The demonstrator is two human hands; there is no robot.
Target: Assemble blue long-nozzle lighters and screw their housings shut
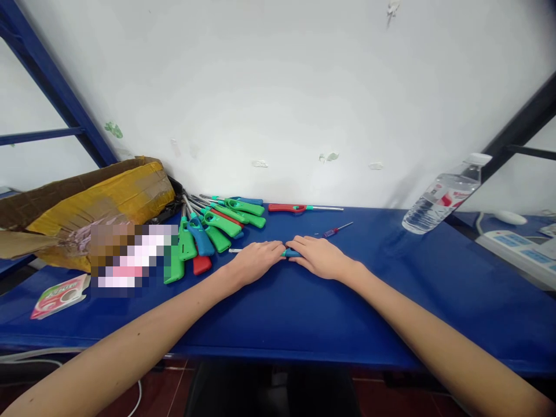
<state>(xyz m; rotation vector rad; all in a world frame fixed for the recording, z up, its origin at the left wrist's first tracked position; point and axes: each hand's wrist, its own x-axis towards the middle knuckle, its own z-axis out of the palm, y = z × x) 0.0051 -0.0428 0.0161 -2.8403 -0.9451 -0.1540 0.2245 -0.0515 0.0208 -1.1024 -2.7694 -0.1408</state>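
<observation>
Fingers (277,248) hold a blue-handled lighter (293,253); the bottle label (447,196) is illegible.

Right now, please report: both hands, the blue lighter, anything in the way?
Left hand, right hand: both gripping. Blue lighter: tip pointing left. Screwdriver beyond right hand, not blocking.

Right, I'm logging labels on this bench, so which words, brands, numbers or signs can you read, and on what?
None can be read with certainty.
Bottle label: red and white print, too blurred.
Red-and-green packet: lettering, too blurred.
Held blue lighter: any print too small.
Power strip: any print on its blue parts too small.
Pixelated patch: any text there is hidden.
</observation>
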